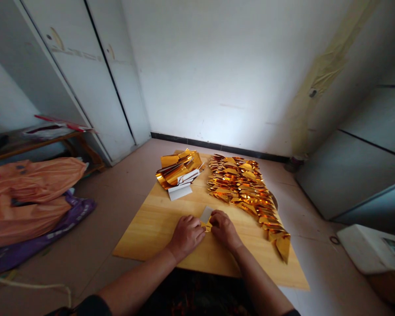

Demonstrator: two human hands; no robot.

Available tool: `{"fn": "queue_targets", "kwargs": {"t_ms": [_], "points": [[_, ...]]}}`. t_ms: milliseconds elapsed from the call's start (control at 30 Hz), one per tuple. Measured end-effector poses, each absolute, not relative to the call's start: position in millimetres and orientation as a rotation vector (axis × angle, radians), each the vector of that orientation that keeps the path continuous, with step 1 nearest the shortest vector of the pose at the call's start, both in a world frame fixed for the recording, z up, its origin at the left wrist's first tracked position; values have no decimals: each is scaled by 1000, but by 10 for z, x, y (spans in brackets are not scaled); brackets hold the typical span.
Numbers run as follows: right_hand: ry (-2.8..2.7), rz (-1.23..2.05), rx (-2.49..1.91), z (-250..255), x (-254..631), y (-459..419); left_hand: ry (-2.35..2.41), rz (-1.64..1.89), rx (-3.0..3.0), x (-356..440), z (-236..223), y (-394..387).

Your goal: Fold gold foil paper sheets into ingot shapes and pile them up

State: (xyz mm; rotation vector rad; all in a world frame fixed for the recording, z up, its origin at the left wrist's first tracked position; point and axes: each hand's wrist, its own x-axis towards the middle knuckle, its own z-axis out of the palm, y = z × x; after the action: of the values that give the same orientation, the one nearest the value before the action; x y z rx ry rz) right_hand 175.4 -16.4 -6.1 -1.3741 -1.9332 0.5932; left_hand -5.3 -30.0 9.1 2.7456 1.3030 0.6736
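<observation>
On a board, near its front edge, left hand and right hand pinched on foil sheet, open wood leftward

From my end I can't make out the folds in the sheet, since the left hand and right hand cover much of it. The forearms block parts of the board's near edge. My view cuts off the orange bag at left and white box at near right, and the purple bag's print is too blurred to read.
</observation>
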Motion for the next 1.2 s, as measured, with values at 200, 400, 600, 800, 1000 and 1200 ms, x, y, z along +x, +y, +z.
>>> {"fn": "queue_targets", "kwargs": {"t_ms": [200, 400, 600, 800, 1000, 1200], "points": [[-1915, 697, -1300, -16, 1807, -135, 1579, 697, 2426, 121, 104, -265], [-1918, 702, -1313, -28, 1824, -140, 1544, 637, 2338, 114, 145, -242], [-1946, 670, -1292, -33, 1839, -104, 1483, 555, 2344, 58, 149, -209], [-2132, 430, -1371, 96, 1832, -186, 1372, 656, 2486, 12, 105, -245], [-2267, 39, -1549, 190, 1786, -411, 1246, 760, 2731, 6, 147, -198], [-2268, 56, -1517, 155, 1740, -509, 1199, 693, 2827, -90, 133, -62]]}}
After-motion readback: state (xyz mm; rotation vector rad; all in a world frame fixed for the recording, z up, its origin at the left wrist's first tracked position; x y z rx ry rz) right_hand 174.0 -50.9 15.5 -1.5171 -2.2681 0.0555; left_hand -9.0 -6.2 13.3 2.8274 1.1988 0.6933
